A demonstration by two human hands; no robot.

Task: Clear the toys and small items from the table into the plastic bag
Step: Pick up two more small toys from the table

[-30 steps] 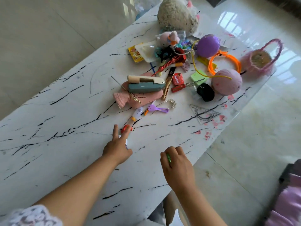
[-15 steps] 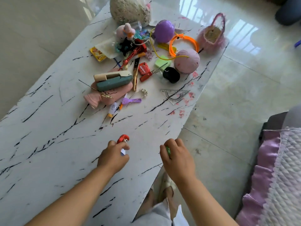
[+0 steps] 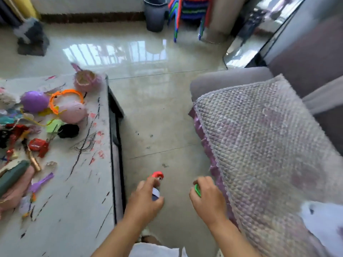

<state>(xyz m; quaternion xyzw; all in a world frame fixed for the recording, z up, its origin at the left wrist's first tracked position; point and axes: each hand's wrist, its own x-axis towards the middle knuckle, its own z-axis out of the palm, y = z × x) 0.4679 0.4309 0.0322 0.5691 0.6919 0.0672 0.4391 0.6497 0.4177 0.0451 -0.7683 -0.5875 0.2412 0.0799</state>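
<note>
1. On the far left, the marble table [image 3: 61, 210] carries the pile of toys: a green case [image 3: 13, 176] on a pink plush piece [image 3: 17, 190] at the near left edge, and a purple plastic piece [image 3: 41, 182] just right of them.
2. Farther back on the table lie a small red box [image 3: 36, 144], a black round object [image 3: 68, 131], a purple ball [image 3: 34, 101], a pink ball [image 3: 74, 112] and an orange hoop [image 3: 65, 93], bunched close together.
3. A pink knitted basket [image 3: 87, 80] sits at the table's far right corner.
4. My left hand [image 3: 144, 199] is off the table, over the floor [image 3: 163, 127], fingers curled round a small red-capped figure [image 3: 157, 176] whose head pokes out above my fingertips.
5. My right hand [image 3: 207, 197] is just right of it, also over the floor, fingers curled round a small green item [image 3: 197, 190] that is mostly hidden.
6. To the right lies a quilted purple-edged cover [image 3: 269, 154] on a grey sofa [image 3: 228, 80].
</note>
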